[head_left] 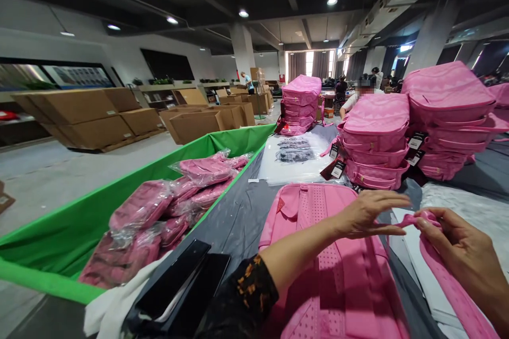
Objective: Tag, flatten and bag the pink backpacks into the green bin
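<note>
A pink backpack (338,254) lies on the grey-covered table just in front of me, its padded, perforated side up. My right hand (463,246) is closed around a pink strap (445,280), pinching a bunched part between thumb and fingers. The strap trails down to the lower right. Reaching across above the backpack, my left hand (371,214) has its fingers stretched out and the thumb apart. Its thumb tip is close to the strap's thin end; whether they touch I cannot tell.
Stacked pink backpacks (376,137) with black tags stand behind. Clear plastic bags (294,156) lie flat on the table. At left, a green-walled bin (131,201) holds bagged pink backpacks. Black phone-like objects (175,280) lie near my left sleeve. White sheets (433,286) are at right. A person (352,103) is behind the stacks.
</note>
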Available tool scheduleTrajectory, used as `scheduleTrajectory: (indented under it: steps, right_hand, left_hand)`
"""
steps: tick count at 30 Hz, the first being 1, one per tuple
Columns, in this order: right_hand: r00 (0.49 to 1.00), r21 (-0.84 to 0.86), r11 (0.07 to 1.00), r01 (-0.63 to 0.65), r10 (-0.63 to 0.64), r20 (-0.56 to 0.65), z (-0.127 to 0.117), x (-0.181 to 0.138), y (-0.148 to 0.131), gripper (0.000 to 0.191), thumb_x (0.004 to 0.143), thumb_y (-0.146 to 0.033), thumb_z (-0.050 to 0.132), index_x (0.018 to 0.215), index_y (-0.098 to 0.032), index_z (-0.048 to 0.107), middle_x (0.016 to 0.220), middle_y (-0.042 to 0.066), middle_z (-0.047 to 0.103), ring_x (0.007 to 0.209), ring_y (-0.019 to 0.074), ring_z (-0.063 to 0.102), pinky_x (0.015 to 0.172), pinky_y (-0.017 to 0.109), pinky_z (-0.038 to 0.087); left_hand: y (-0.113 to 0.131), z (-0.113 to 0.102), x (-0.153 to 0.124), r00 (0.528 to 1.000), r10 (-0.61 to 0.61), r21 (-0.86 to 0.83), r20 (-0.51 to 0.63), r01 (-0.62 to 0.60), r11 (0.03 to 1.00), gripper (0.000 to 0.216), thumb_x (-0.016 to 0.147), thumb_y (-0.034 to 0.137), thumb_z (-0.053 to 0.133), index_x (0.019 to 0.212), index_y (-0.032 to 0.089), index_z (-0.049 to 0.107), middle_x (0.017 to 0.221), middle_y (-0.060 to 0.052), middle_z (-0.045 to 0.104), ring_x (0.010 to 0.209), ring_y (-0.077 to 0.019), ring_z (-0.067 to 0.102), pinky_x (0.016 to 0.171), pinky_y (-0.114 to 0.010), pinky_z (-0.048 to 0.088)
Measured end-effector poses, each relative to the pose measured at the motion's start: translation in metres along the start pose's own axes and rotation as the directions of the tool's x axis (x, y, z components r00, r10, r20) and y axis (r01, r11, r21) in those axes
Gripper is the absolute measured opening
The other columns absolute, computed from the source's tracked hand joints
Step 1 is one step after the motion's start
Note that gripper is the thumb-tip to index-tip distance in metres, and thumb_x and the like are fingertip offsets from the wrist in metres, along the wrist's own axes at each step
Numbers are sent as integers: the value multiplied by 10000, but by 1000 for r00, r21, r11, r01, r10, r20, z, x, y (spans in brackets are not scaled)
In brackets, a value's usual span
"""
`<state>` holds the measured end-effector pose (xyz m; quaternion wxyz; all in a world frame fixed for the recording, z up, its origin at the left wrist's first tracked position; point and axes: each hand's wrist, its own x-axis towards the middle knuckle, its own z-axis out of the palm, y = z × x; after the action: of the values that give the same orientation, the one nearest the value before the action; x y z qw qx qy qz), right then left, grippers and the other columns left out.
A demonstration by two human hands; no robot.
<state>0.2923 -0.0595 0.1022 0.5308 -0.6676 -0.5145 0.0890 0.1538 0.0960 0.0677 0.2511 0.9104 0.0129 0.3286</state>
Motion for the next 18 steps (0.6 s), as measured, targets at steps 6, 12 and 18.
scheduleTrajectory:
  steps: [6, 12, 18]
  right_hand:
    - [990, 41, 999, -22, 16, 138, -9, 23, -25, 656, 585, -758, 784, 856, -175, 657, 622, 36, 601, 494, 134, 483, 413, 244, 366]
    - [969, 154, 987, 48, -83, 231, -7, 53, -34, 690, 655, -808, 729, 892, -168, 631, 617, -22, 511, 514, 100, 409, 433, 220, 306]
    - [806, -110, 924, 367, -257, 533, 55, 104, -3, 571, 889, -726, 541, 1096, -197, 594, 743, -9, 578, 644, 149, 537, 567, 250, 399]
  left_hand:
    - [22, -10, 36, 990, 93, 415, 104, -128, 901, 266, 1027, 346, 545, 1141, 158, 695, 1059, -99, 733, 1043, -230, 656, 1027, -354, 391]
    - [14, -31, -14, 988, -156, 520, -3, 135, 843, 239, 1026, 194, 440, 933, 173, 659, 907, -91, 687, 972, -236, 614, 1090, -417, 336]
    - [62, 19, -101, 718, -679, -599, 151, 613, 515, 168, 951, 330, 535, 963, 183, 615, 819, -42, 660, 658, -165, 601, 691, -300, 490]
